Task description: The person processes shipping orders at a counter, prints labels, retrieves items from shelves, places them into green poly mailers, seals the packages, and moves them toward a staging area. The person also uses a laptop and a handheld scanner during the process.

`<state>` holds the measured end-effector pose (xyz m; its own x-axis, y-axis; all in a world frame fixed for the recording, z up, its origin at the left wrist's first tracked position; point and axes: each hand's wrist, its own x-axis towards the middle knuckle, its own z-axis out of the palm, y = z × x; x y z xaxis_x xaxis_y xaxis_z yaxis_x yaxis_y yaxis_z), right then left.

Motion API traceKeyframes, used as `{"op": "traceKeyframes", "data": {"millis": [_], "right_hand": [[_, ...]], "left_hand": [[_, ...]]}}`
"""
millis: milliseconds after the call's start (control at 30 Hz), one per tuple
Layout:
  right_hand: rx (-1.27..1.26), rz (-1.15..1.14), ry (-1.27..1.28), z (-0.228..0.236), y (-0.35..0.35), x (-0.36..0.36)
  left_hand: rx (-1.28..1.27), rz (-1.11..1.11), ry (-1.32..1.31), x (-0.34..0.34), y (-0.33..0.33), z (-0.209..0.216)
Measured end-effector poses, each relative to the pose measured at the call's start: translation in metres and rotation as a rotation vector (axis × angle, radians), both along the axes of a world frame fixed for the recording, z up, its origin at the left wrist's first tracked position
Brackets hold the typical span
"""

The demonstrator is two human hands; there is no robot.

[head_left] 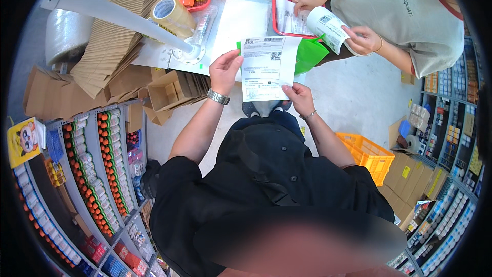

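Near the front edge of the white table (220, 18), you hold a white printed sheet (266, 66) up between both hands, its printed face toward you. Your left hand (226, 72) pinches the left side, thumb in front, the other fingers partly hidden behind the paper. Your right hand (300, 98) grips the lower right corner, thumb on the face and fingers curled beneath. Both grips are closed on the paper, with little gap between thumb and fingers. Behind the sheet a bright green piece (310, 55) shows at the right, with a sliver at the upper left; you cannot tell whether your fingers hold it too. Just beyond, to the right, a co-worker's hand (362, 40) holds another printed sheet (330, 26), curled over, while their other hand (307, 4) reaches into a red basket (275, 14) containing papers.
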<state>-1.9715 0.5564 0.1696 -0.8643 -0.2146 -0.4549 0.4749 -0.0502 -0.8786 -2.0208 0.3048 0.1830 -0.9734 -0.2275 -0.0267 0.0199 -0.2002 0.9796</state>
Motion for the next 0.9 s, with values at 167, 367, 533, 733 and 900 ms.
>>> {"op": "traceKeyframes", "data": {"millis": [167,367,533,733,900], "right_hand": [[0.030,0.036,-0.014,-0.009,0.004,-0.003],[0.048,0.042,-0.014,-0.007,0.007,-0.003],[-0.005,-0.038,0.001,-0.002,0.006,-0.006],[0.200,-0.419,-0.090,-0.069,0.096,-0.027],[0.721,-0.136,0.469,-0.132,0.095,-0.103]], "left_hand": [[-0.009,0.048,-0.053,-0.005,0.002,0.005],[-0.010,0.075,-0.038,-0.009,0.004,0.008],[0.048,0.097,-0.002,-0.010,0.009,0.014],[-0.052,0.087,-0.009,0.008,-0.001,0.015],[-0.117,0.083,0.085,0.032,-0.015,0.006]]}}
